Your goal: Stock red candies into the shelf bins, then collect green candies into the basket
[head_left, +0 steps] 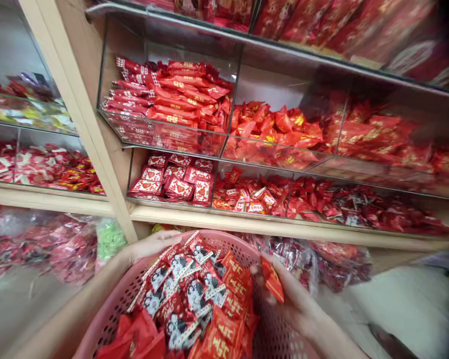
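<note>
A pink perforated plastic basket (243, 240) tilts toward me, filled with small wrapped packets. White-and-red packets with a printed couple (194, 294) lie in its middle, red packets with gold lettering (224, 326) along the right, and plain-looking red packets (138, 336) at the near left. My left hand (153, 247) is closed over the basket's far left rim. On the other side, my right hand (284, 294) is closed on a small red-orange packet (271, 279), at the basket's right side; some of its fingertips are in shadow.
Ahead stands a wooden shelf (209, 218) with clear-fronted bins. Long red packets (179, 94), red packets with gold print (277, 127) and square heart-printed packets (179, 187) fill several bins. Clear bags of packets (60, 244) sit below on the floor. A wooden post (78, 109) divides the shelving.
</note>
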Action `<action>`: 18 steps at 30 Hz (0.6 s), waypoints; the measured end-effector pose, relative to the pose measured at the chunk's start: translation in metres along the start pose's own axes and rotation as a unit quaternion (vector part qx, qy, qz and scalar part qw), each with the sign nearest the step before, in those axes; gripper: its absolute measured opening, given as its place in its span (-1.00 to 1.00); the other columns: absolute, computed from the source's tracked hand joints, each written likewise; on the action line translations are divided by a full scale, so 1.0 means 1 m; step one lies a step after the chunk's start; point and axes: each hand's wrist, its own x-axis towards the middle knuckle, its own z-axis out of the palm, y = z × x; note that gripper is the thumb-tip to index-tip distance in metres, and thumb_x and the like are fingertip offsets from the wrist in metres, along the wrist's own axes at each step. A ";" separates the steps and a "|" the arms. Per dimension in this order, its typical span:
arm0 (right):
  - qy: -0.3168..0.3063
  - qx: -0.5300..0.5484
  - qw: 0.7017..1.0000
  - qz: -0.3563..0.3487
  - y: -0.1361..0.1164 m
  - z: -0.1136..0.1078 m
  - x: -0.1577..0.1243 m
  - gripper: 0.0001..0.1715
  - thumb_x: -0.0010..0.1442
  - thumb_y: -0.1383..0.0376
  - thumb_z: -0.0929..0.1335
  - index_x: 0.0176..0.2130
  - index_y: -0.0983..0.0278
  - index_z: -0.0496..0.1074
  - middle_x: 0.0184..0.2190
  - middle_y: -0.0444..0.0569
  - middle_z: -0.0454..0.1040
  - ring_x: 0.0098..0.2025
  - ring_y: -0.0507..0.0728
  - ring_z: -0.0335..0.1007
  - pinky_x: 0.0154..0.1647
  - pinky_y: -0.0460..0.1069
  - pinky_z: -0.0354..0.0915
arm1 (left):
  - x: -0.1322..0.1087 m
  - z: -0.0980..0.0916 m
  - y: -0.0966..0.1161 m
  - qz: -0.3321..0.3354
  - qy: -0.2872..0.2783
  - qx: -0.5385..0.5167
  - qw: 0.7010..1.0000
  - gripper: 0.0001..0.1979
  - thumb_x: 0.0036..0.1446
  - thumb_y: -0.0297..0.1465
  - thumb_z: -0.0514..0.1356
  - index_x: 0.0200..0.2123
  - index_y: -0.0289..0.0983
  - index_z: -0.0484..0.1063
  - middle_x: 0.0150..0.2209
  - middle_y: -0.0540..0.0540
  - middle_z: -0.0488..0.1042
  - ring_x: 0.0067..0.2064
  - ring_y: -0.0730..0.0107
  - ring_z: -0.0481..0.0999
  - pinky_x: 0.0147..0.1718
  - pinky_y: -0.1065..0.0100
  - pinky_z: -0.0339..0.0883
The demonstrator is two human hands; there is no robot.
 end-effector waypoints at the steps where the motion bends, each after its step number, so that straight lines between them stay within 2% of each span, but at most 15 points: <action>1: -0.013 -0.005 1.000 0.017 0.001 0.000 -0.003 -0.69 -0.01 0.13 0.40 -0.30 0.24 0.32 -0.49 -0.14 0.47 -0.62 -0.08 0.21 -0.71 -0.21 0.01 | 0.001 -0.002 -0.001 0.007 -0.001 -0.002 1.000 -0.46 -0.08 -0.04 0.24 -0.05 -0.17 0.43 -0.03 -0.03 0.49 -0.01 0.25 0.43 0.01 0.33 0.23; 4: -0.053 -0.041 0.997 0.050 0.006 0.001 -0.012 -0.73 -0.02 0.18 0.39 -0.32 0.27 0.34 -0.39 -0.08 0.50 -0.50 -0.05 0.31 -0.56 -0.17 0.20 | 0.004 -0.005 -0.003 0.021 -0.015 -0.014 1.000 -0.44 -0.08 -0.06 0.25 -0.02 -0.20 0.41 0.00 -0.06 0.47 -0.01 0.24 0.43 0.02 0.31 0.22; 6: -0.079 -0.081 0.992 0.062 0.010 0.001 -0.017 -0.76 -0.03 0.24 0.40 -0.32 0.29 0.37 -0.30 -0.04 0.51 -0.34 0.00 0.38 -0.35 -0.12 0.29 | 0.005 -0.004 -0.004 0.023 -0.037 -0.030 0.999 -0.45 -0.05 -0.08 0.23 -0.01 -0.22 0.39 -0.01 -0.08 0.47 -0.03 0.23 0.45 0.01 0.28 0.23; 9: -0.136 -0.192 0.972 0.023 0.018 -0.002 -0.019 -0.73 0.00 0.19 0.39 -0.30 0.32 0.40 -0.26 0.02 0.50 -0.18 0.11 0.39 -0.13 -0.01 0.28 | 0.004 -0.003 -0.004 0.023 -0.053 -0.049 0.997 -0.47 -0.02 -0.09 0.22 0.00 -0.22 0.39 -0.03 -0.09 0.48 -0.06 0.24 0.47 -0.01 0.28 0.24; 11: -0.170 -0.320 0.931 -0.040 0.023 -0.004 -0.018 -0.67 0.06 0.13 0.34 -0.24 0.31 0.41 -0.22 0.05 0.49 -0.13 0.17 0.37 -0.06 0.06 0.25 | 0.005 -0.003 -0.006 0.022 -0.053 -0.059 0.997 -0.48 -0.02 -0.10 0.23 -0.01 -0.21 0.39 -0.04 -0.08 0.49 -0.08 0.24 0.48 -0.04 0.29 0.26; 13: -0.172 -0.459 0.867 -0.090 0.027 -0.005 -0.019 -0.62 0.10 0.15 0.30 -0.11 0.29 0.37 -0.12 0.07 0.46 -0.05 0.21 0.34 0.00 0.09 0.20 | 0.006 -0.005 -0.009 0.021 -0.047 -0.059 0.997 -0.49 -0.02 -0.11 0.23 -0.01 -0.21 0.39 -0.06 -0.08 0.50 -0.11 0.26 0.49 -0.07 0.31 0.28; 16: -0.159 -0.602 0.778 -0.092 0.029 -0.002 -0.022 -0.43 0.06 0.34 0.27 0.09 0.33 0.22 0.08 0.14 0.31 0.11 0.20 0.21 0.11 0.06 0.11 | 0.009 -0.007 -0.013 0.022 -0.038 -0.048 0.998 -0.51 0.01 -0.12 0.21 -0.01 -0.23 0.38 -0.08 -0.08 0.51 -0.12 0.27 0.49 -0.10 0.33 0.29; 18: -0.167 -0.646 0.741 -0.075 0.030 0.003 -0.023 -0.32 0.01 0.43 0.26 0.15 0.37 0.15 0.14 0.17 0.21 0.17 0.19 0.13 0.15 0.03 0.06 | 0.010 -0.008 -0.014 0.019 -0.035 -0.040 0.998 -0.51 0.02 -0.13 0.21 0.00 -0.23 0.37 -0.08 -0.08 0.51 -0.10 0.27 0.47 -0.11 0.33 0.29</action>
